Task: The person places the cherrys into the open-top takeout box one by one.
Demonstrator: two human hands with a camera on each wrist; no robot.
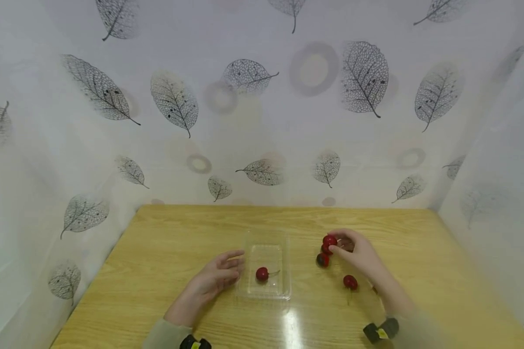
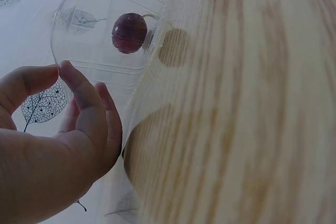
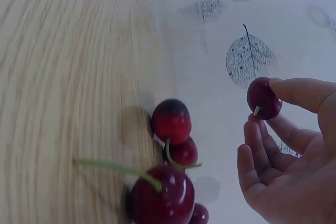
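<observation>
In the head view my left hand is at the left side of a clear plastic box. The left wrist view shows its thumb and index fingertip pinching the box's rim. One red cherry with a stem lies inside the box. To the right of the box, my right hand pinches a dark red cherry between thumb and fingertips, above the table. Below this hand lie more cherries, among them a two-toned red and dark one. Another cherry with a stem lies nearer the right wrist.
The wooden table carries the box and the loose cherries. A pale wall covering with a leaf print rises behind the table and along its sides. A large cherry with a green stem appears close up in the right wrist view.
</observation>
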